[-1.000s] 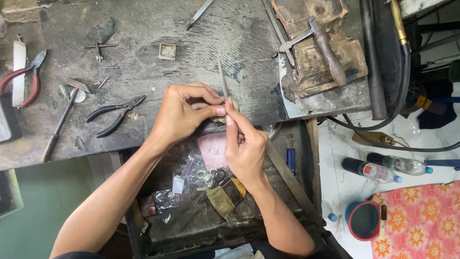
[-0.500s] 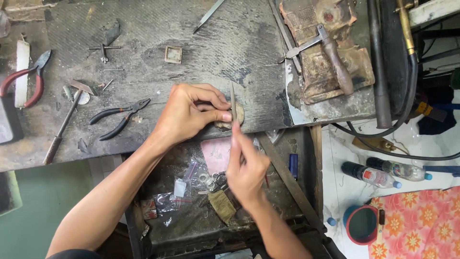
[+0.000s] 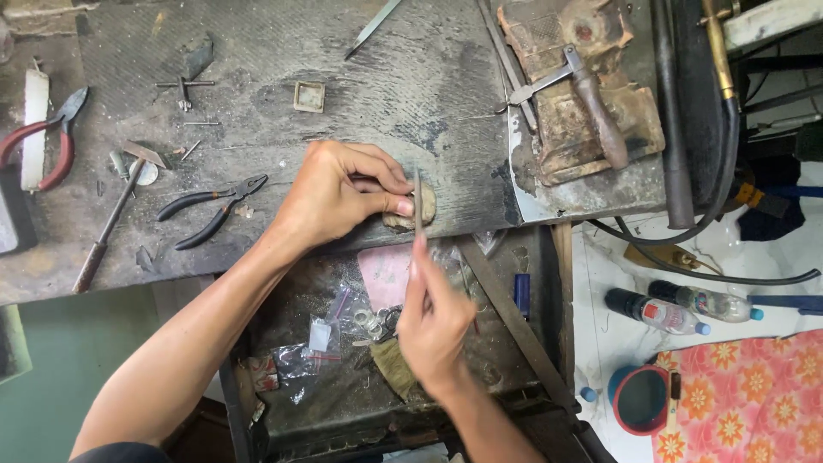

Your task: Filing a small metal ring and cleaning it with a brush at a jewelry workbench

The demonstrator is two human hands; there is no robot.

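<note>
My left hand (image 3: 343, 190) rests on the front edge of the worn grey workbench (image 3: 257, 60), its fingertips pinching a tiny piece against a small wooden bench peg (image 3: 426, 206). The piece itself is too small to make out. My right hand (image 3: 433, 321) is below the bench edge, over the open drawer (image 3: 343, 411), and holds a thin metal file (image 3: 417, 199) that points up and lies against the peg beside my left fingertips.
Black pliers (image 3: 210, 208), a small hammer (image 3: 111, 214) and red-handled pliers (image 3: 47, 141) lie at left. A small square metal frame (image 3: 309, 96) sits behind. A rusty block with a lever tool (image 3: 583, 94) and a hose (image 3: 686, 171) stand at right. Bottles (image 3: 677, 307) lie on the floor.
My right hand has slid down and back toward me, drawing the file along the peg. My left hand has stayed pinched at the peg.
</note>
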